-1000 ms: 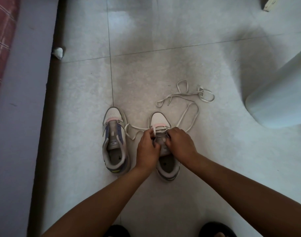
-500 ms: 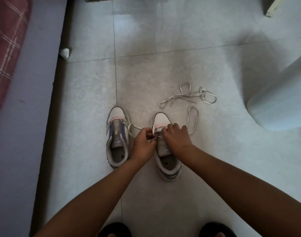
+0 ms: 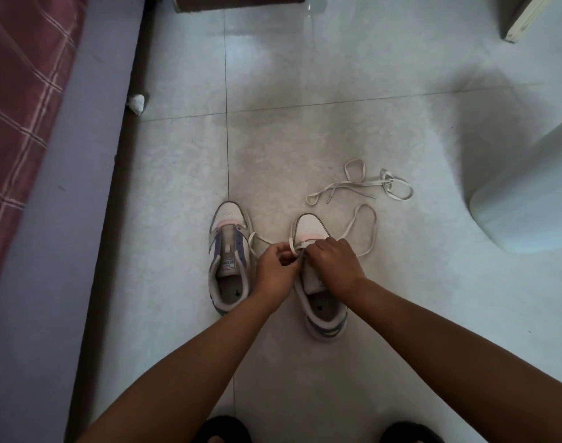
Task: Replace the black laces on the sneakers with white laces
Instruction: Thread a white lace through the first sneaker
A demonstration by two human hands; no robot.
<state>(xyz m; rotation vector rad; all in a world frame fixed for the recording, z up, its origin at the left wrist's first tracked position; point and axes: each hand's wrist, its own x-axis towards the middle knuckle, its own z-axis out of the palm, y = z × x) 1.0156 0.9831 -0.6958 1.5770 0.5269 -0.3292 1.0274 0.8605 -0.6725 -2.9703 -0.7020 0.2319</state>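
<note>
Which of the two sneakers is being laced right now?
The right sneaker: both hands, left hand and right hand, pinch a white lace at its front. The left sneaker stands untouched beside it.

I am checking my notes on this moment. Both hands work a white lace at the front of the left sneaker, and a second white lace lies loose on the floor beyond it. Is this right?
Not quite: the head view shows the left hand and right hand working the white lace at the right sneaker, not the left sneaker, which stands untouched. The second white lace does lie loose on the floor beyond.
</note>
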